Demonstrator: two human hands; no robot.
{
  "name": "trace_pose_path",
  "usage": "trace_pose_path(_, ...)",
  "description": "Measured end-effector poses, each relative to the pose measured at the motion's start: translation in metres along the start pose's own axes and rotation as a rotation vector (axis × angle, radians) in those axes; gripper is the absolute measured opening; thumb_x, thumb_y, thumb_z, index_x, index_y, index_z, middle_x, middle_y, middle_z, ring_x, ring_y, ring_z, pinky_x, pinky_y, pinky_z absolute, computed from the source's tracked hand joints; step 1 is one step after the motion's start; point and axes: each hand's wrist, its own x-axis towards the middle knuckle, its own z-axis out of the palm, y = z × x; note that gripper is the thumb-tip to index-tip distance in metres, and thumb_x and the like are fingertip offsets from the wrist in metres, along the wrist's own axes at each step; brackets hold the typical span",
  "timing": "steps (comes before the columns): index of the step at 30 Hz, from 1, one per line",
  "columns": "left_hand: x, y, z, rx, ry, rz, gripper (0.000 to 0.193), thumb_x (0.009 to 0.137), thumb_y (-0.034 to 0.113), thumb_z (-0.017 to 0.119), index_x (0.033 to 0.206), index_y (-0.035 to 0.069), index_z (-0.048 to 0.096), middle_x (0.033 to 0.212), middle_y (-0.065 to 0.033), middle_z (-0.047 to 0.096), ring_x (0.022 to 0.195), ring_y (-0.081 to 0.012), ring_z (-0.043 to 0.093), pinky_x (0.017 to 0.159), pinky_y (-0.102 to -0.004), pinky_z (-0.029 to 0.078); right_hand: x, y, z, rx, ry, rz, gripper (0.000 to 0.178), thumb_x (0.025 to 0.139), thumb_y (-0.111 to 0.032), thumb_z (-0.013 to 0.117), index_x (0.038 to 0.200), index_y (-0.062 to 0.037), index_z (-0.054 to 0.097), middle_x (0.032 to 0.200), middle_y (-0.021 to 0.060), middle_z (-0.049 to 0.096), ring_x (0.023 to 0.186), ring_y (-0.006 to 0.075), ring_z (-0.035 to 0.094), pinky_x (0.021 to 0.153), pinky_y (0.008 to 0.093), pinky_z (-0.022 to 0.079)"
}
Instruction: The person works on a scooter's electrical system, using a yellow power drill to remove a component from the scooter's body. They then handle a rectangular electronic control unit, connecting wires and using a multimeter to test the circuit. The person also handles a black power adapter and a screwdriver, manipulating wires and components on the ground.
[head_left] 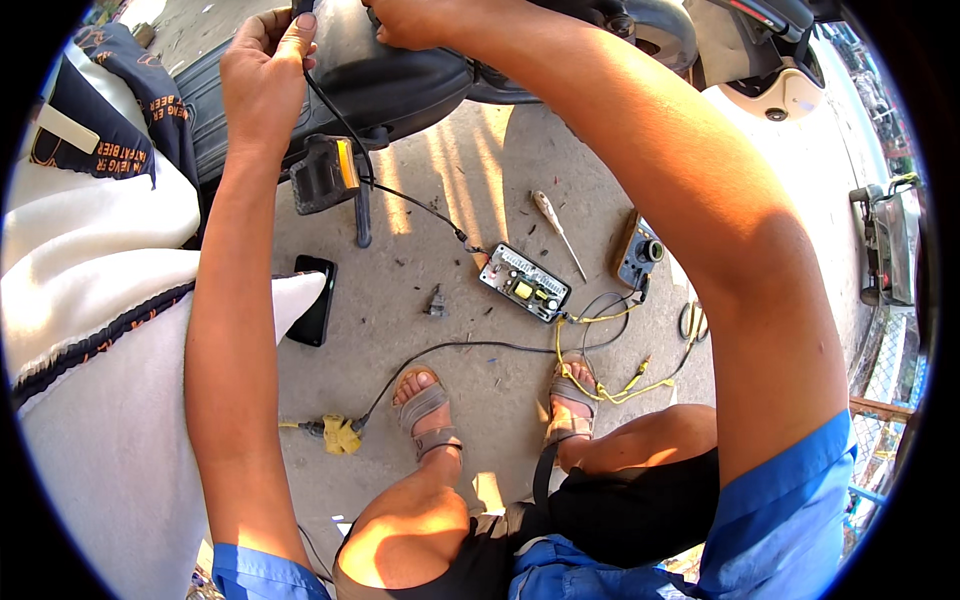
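Observation:
At the upper left, my left hand [268,62] is closed around the end of a black cable [333,108], thumb pressed on a dark plug-like piece at the top edge. That cable runs down past a scooter's pedal [325,175] to an opened charger [525,283] on the ground, its circuit board exposed. My right hand [412,18] is cut off by the top edge, beside the black scooter body [400,85]. Its fingers are curled, and whatever they grip is hidden. From the charger's other end, yellow and black wires trail near my right foot.
On the concrete lie a screwdriver [558,232], a multimeter [638,250], a black phone [312,300], a small dark part [435,301] and a yellow-wrapped cable joint [342,435]. White padded cloth [110,400] hangs at left. A cream helmet [775,97] sits at upper right.

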Motion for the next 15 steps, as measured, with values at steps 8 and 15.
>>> trace_pose_path(8,0.002,0.015,0.006,-0.06,0.002,0.172,0.034,0.096,0.024,0.078,0.118,-0.001,0.071,0.091,0.0011,0.068,0.08,-0.0052,0.056,0.072,-0.0194,0.044,-0.003,0.001,0.003,0.048,-0.011,0.015,0.012,0.075,-0.009,0.071,0.085,-0.0034,0.074,0.09,0.0238,0.073,0.092,0.0404,0.072,0.085,0.0496,0.058)
trace_pose_path(15,-0.003,0.023,0.003,-0.065,0.018,0.193,0.032,0.096,0.023,0.077,0.117,0.0,0.072,0.091,0.0005,0.069,0.077,-0.005,0.057,0.07,-0.0194,0.045,-0.008,-0.006,-0.006,0.098,-0.015,0.048,0.009,0.076,-0.008,0.069,0.083,-0.0033,0.073,0.089,0.0244,0.072,0.091,0.042,0.071,0.083,0.0511,0.057)
